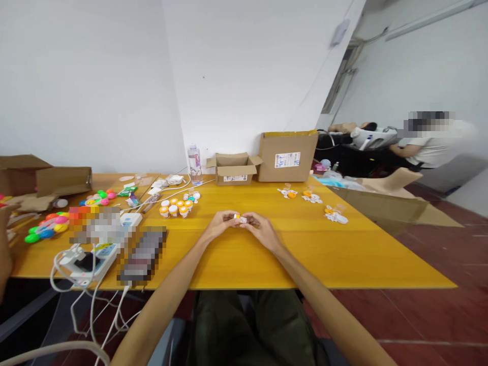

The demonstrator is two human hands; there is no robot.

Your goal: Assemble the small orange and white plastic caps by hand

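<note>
At the far left of the yellow worktop point(343, 254) lie flattened cardboard pieces point(46, 180) and a scatter of bright plastic toys point(48, 227); nearer the front edge sits a white power strip point(89, 262) with cables hanging off the side. Further along stands a cluster of small orange-and-white cups point(176, 207), with a clear water bottle point(194, 163) behind them near the wall. In the middle the left hand point(220, 223) and right hand point(260, 227) meet just above the worktop — fingers curled, both pinching one small white-and-orange piece point(240, 218) between the fingertips; its exact shape is too small to tell. Behind stand a small open carton point(233, 169) and a larger box point(286, 156); to the right lie three little groups of white-and-orange parts point(311, 198) — and beyond the worktop's end another person point(423, 147) sits.
</note>
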